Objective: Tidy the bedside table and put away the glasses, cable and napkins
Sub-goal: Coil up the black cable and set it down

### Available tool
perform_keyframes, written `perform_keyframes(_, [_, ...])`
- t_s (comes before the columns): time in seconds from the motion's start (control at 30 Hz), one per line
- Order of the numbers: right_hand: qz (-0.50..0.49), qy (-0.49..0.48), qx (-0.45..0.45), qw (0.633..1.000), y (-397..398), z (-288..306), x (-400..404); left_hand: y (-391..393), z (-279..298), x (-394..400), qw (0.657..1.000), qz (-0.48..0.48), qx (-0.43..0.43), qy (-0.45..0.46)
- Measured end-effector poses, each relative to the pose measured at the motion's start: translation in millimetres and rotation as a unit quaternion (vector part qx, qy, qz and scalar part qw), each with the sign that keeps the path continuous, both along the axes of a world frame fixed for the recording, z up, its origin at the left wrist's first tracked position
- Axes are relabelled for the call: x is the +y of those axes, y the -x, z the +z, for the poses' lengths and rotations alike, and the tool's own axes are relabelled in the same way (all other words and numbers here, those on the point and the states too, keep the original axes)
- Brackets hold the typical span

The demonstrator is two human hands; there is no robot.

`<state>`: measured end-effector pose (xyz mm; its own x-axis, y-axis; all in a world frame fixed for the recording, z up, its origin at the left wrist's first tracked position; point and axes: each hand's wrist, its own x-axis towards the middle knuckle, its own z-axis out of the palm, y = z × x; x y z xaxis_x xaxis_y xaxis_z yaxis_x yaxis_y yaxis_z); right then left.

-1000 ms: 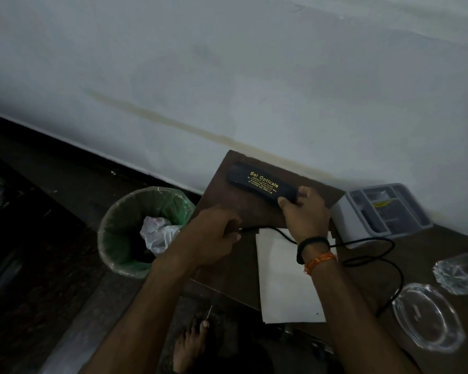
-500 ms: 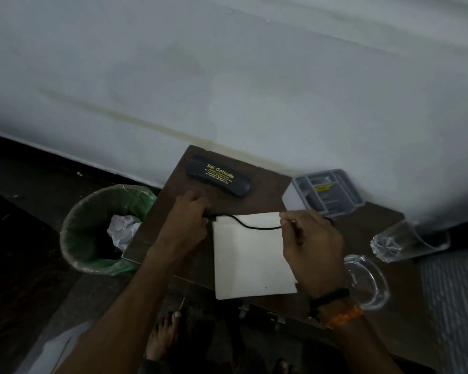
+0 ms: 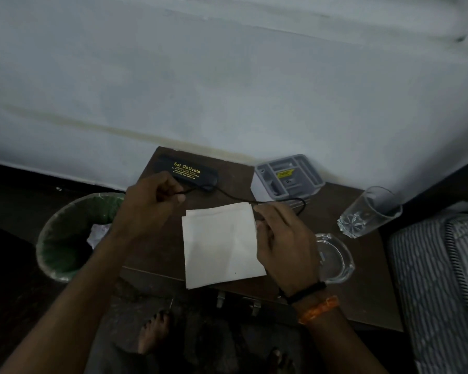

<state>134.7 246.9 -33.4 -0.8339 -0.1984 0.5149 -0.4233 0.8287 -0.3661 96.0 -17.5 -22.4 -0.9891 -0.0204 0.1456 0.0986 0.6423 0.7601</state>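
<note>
Here, the table (image 3: 157,255) is crowded: a napkin (image 3: 222,244) lies in the middle, an ashtray (image 3: 335,259) and a glass (image 3: 369,211) sit to its right, a grey tray (image 3: 289,175) stands by the wall, and a bin (image 3: 70,233) stands on the floor to the left. The black case (image 3: 188,172) reads "Sai Opticals"; the smaller print is too dim. My left hand (image 3: 149,209) and right hand (image 3: 284,238) each pinch the cable (image 3: 227,194), stretched between them above the napkin's far edge.
</note>
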Motion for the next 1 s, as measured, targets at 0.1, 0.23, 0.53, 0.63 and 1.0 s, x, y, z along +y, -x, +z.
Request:
perform_keyframes(0.1, [-0.010, -0.035, -0.023, 0.999, 4.3, 3.0, -8.1, -5.0, 14.3, 6.3, 0.992, -0.038, -0.028, -0.115])
perform_keyframes(0.23, [-0.043, -0.003, 0.019, 0.999, 12.0, 8.8, -17.1, -6.8, 21.5, 9.8, 0.969, -0.102, -0.077, -0.212])
perform_keyframes(0.53, [-0.066, 0.036, 0.112, 0.991, 18.9, 20.2, -20.6, -7.4, 25.5, 37.1, 0.926, -0.266, -0.161, -0.214])
perform_keyframes(0.63, [-0.068, 0.048, 0.095, 0.992, 14.0, 16.9, -19.6, -10.4, 29.5, 55.5, 0.897, -0.271, -0.186, -0.294])
perform_keyframes(1.0, [-0.086, 0.043, 0.108, 0.989, 4.4, 24.1, 13.8, -23.0, 25.7, 94.0, 0.725, -0.298, -0.373, -0.497])
